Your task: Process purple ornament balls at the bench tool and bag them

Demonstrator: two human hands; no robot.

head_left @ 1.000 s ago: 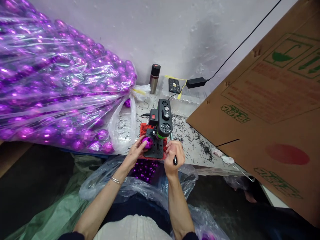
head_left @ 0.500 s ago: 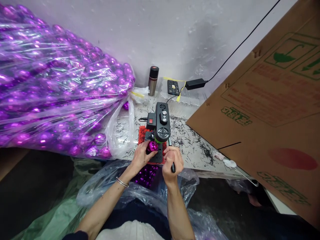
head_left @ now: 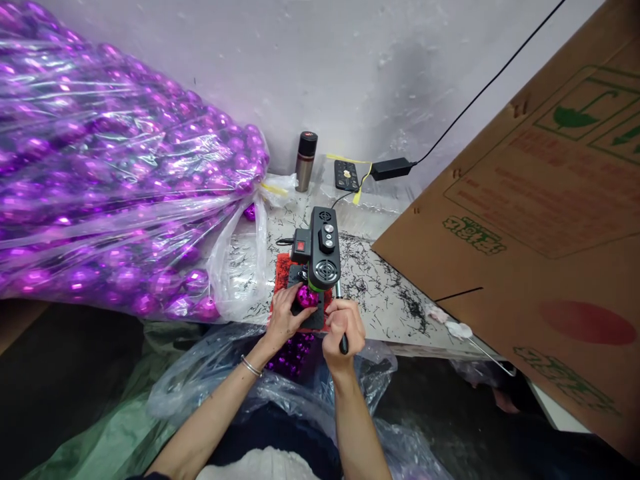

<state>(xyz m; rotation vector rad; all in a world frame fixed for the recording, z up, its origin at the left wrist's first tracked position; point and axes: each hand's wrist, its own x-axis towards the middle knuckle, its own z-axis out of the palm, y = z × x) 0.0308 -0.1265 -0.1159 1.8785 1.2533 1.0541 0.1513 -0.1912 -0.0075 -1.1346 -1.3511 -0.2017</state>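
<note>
Between the thumb and fingers of my left hand (head_left: 285, 317) is a shiny magenta ball (head_left: 307, 296), held below the front end of a small black machine (head_left: 325, 248). The machine stands on a dark base plate over a red mat (head_left: 282, 268). My right hand (head_left: 345, 327) is closed around the machine's lever (head_left: 343, 344), whose black grip end sticks out below the fist. The ball's upper edge is partly hidden by the machine head.
A big clear bag of purple balls (head_left: 125, 167) fills the left. Behind the machine are a flask (head_left: 305, 162), a phone-like black object (head_left: 346, 175) and a power adapter (head_left: 391, 169). A large cardboard box (head_left: 525, 220) leans at right. Black clippings litter the table (head_left: 373, 313).
The view has shifted slightly. My left hand's fingers have moved a little on the ball, and more of the ball shows. My right hand stays on the lever.
</note>
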